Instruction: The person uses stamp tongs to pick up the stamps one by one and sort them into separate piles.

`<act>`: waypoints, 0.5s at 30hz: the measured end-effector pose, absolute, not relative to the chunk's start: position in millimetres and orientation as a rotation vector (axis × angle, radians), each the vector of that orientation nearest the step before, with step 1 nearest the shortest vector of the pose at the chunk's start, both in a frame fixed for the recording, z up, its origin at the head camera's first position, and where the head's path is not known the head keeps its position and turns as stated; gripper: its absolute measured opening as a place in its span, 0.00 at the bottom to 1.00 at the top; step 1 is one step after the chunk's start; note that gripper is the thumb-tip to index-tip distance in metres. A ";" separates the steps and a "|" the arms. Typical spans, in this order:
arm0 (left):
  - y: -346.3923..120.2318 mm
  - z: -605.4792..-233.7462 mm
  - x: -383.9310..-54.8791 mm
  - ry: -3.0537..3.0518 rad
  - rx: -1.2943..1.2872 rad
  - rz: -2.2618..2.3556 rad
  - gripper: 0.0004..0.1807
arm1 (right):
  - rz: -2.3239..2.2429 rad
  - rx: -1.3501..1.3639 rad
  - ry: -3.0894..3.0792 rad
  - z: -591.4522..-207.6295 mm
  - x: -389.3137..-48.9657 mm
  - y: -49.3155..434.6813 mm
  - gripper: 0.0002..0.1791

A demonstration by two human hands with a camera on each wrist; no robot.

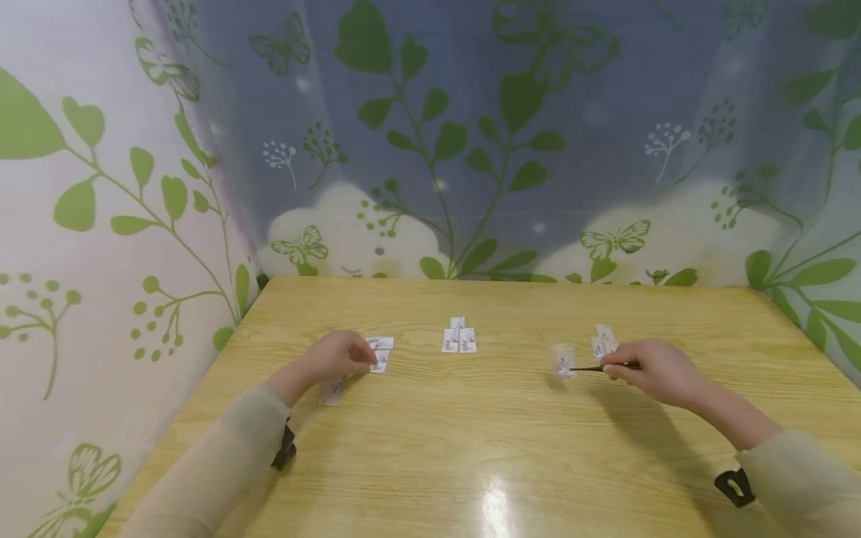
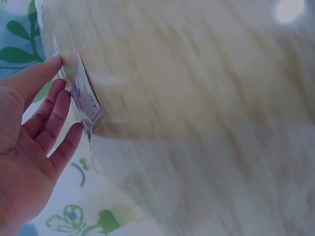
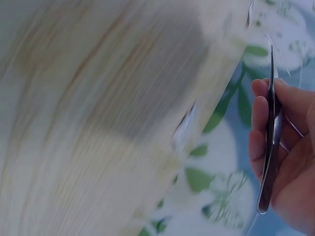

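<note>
Slippage risk: the card [image 1: 563, 357], right of the central cards [image 1: 459, 341], hangs from tweezers [image 1: 588, 368] near one lower corner only. Right hand [image 1: 662, 372]: fingers clamped on the tweezers. Left hand [image 1: 338, 355]: pinching or merely touching, cannot tell. Card appears small, pale, dark-printed.

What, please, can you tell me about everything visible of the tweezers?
The tweezers look like dark metal, slim, with a rounded rear end and a long, fine point. The right hand grips them above the table. In the head view they lie about level, tips pointing left and meeting a small printed piece; whether the tips pinch it is unclear.
</note>
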State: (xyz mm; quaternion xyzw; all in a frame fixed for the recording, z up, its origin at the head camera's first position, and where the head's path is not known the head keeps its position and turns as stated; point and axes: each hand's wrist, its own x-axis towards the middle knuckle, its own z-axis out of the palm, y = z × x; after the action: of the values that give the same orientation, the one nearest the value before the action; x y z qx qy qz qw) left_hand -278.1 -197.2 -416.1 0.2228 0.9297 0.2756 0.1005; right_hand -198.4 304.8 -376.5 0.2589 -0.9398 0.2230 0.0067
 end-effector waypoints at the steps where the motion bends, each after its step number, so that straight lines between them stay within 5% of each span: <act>1: -197.7 -416.7 -278.2 2.745 0.664 0.812 0.03 | 0.684 0.790 -2.944 -376.0 -198.8 310.9 0.09; 15: -198.2 -418.3 -278.1 2.727 0.632 0.856 0.04 | 0.689 0.601 -3.116 -377.2 -205.0 363.5 0.14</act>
State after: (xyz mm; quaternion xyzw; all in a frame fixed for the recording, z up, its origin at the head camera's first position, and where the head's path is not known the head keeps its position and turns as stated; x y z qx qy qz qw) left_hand -278.1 -198.2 -418.3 0.2146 0.9263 0.2907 0.1068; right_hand -205.0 363.5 -377.2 0.1848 -0.9582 0.2118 -0.0531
